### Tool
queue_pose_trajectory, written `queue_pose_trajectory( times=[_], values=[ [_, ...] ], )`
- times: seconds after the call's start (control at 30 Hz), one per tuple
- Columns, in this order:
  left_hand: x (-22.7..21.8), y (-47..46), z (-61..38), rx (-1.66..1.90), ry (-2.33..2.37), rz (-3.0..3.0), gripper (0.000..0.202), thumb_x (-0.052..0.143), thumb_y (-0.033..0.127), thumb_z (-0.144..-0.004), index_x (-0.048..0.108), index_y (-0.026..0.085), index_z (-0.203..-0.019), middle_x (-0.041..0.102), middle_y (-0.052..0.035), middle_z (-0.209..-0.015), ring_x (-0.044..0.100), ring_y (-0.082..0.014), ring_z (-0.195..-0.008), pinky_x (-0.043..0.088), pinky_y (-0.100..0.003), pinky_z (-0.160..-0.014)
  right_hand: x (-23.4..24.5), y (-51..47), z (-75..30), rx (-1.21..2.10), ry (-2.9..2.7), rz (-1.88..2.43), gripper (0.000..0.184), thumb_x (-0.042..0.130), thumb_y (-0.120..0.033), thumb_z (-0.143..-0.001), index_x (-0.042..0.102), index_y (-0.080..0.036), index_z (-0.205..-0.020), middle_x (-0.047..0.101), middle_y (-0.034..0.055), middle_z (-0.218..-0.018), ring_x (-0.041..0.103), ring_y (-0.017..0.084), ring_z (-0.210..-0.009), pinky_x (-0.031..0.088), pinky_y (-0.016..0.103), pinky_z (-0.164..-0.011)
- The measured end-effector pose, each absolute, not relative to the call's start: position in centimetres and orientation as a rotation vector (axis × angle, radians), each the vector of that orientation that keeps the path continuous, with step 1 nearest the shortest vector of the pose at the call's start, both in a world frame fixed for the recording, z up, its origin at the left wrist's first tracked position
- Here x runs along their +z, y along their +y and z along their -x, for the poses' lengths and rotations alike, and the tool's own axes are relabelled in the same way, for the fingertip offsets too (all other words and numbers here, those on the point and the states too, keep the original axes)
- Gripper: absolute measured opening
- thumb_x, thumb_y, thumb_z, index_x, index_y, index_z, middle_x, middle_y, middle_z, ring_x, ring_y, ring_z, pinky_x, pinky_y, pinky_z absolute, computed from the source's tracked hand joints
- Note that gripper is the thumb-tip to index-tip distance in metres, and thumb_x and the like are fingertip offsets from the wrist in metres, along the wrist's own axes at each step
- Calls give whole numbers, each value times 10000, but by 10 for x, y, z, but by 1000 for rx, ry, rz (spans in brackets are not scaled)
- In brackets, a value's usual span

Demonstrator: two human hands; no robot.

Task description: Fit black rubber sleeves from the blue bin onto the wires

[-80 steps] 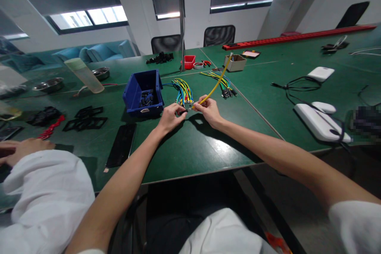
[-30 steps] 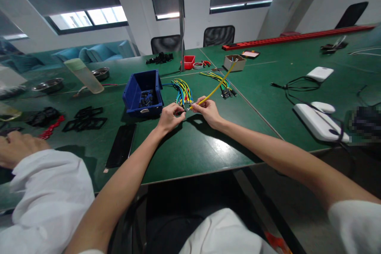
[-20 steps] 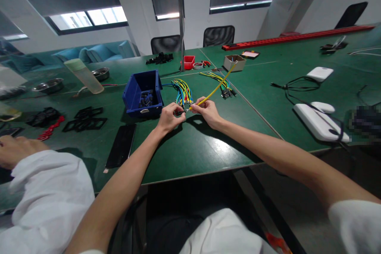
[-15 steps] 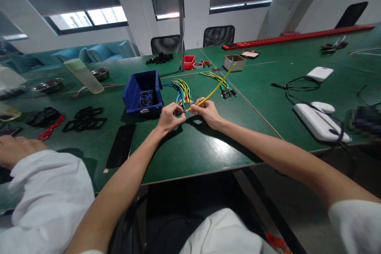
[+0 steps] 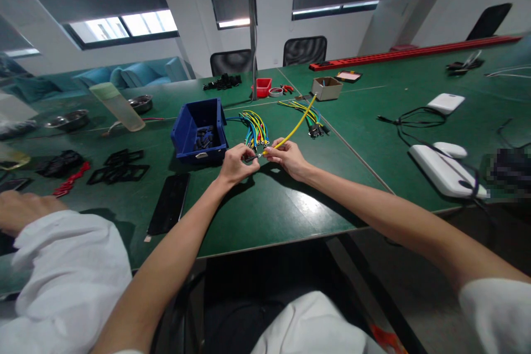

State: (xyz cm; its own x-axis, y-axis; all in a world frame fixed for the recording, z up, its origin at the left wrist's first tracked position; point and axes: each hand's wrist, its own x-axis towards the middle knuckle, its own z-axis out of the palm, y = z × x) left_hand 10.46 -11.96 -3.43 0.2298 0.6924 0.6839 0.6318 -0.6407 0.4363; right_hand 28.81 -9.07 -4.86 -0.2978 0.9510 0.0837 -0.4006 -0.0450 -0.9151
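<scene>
My left hand (image 5: 234, 163) and right hand (image 5: 288, 157) met over the green tabletop (image 5: 269, 210), fingertips almost touching. The grip of my right hand was pinched on the near end of a yellow wire (image 5: 295, 128), which rose off the surface and ran away toward one o'clock, its far end in the air near a small cardboard box (image 5: 326, 88). The grip of my left hand was pressed together on a small black part (image 5: 250, 159), held right at the wire's metal tip; whether the two were already joined was too small to tell.

At twelve o'clock from my hands, just beyond the fingers, lay a bundle of coloured wires (image 5: 255, 127), blue, yellow and green. A second bundle (image 5: 309, 116) lay at one o'clock under the raised wire. A blue bin (image 5: 200, 130) holding dark pieces stood at ten o'clock, near my left hand. A flat black strip (image 5: 169, 202) lay at eight o'clock. Far off at nine o'clock, a co-worker's hand (image 5: 19, 213) rested on the tabletop above a white sleeve (image 5: 62, 271).
</scene>
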Motion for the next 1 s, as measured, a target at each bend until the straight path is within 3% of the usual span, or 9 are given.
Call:
queue_pose_trajectory(
  times=[1.0],
  values=[
    [-34, -119, -104, 1420, 1279, -2375, 36, 630, 180, -681, 598, 170, -693, 569, 9, -661, 496, -97, -559, 435, -238, -548, -46, -92, -288, 1534, -1132, 767, 374, 834, -354, -567, 560, -171, -743, 678, 12, -694, 685, 157, -676, 528, 246, -609]
  ],
)
